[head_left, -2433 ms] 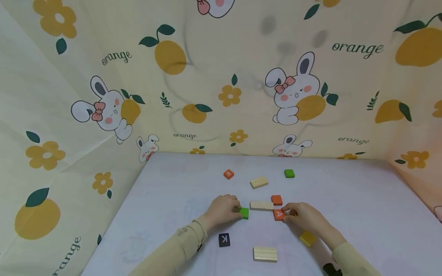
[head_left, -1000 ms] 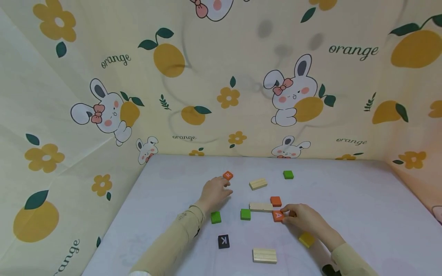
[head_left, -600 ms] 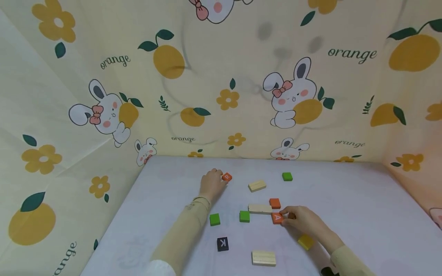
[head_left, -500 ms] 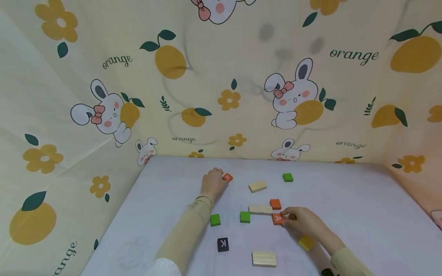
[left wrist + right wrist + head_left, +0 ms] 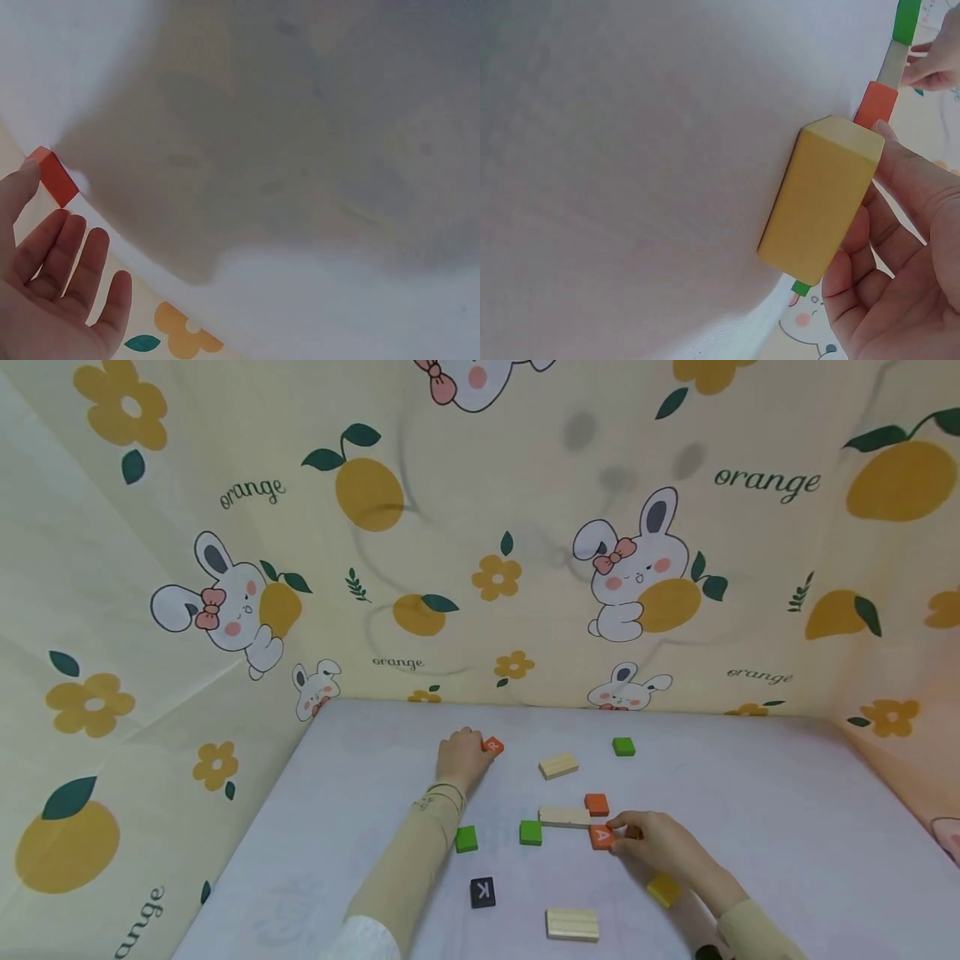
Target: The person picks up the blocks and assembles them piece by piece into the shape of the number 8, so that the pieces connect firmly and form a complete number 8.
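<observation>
My left hand (image 5: 461, 762) pinches an orange letter block (image 5: 493, 746) marked R, near the back of the table. In the left wrist view, the thumb lies on this orange block (image 5: 56, 178) and the index fingertip is at its lower corner. My right hand (image 5: 663, 843) pinches an orange block (image 5: 602, 837) marked A between thumb and index finger. That block adjoins the right end of a wooden plank (image 5: 564, 817); a plain-topped orange block (image 5: 597, 804) is just behind it. A green block (image 5: 531, 832) stands at the plank's left end.
Nearer me are a black K block (image 5: 483, 892), a wooden piece (image 5: 572, 925) and a yellow block (image 5: 663, 890) beside the right wrist. Another green block (image 5: 467, 839) touches the left sleeve's outline. Further back lie a wooden piece (image 5: 558, 767) and a green block (image 5: 624, 746).
My left hand has let go of the green block by the plank, moved back and left, and taken hold of the R block. The right hand has stayed at the A block.
</observation>
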A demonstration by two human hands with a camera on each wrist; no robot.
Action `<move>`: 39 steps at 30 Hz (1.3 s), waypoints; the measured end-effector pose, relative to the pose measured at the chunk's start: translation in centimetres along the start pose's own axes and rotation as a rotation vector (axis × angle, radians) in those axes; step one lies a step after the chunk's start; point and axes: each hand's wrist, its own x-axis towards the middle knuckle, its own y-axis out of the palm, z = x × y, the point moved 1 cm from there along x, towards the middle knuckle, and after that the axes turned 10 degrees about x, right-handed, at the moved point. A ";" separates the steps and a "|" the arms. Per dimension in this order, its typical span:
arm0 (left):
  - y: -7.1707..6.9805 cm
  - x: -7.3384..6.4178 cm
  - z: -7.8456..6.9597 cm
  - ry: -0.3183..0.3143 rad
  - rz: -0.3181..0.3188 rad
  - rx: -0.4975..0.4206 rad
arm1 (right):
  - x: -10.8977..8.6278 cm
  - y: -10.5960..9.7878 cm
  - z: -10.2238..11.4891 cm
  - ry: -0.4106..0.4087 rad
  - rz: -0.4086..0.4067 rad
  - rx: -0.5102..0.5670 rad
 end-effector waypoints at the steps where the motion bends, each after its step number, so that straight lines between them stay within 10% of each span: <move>1: 0.0 0.0 0.1 -0.003 0.003 0.001 | 0.0 0.0 0.0 0.000 0.000 -0.001; 13: -0.3 -0.3 0.1 -0.006 0.030 -0.078 | 0.0 0.0 0.0 -0.019 0.005 -0.008; 39: -0.6 -3.8 -2.6 0.289 0.144 -0.028 | 0.0 0.0 0.1 0.007 0.021 -0.014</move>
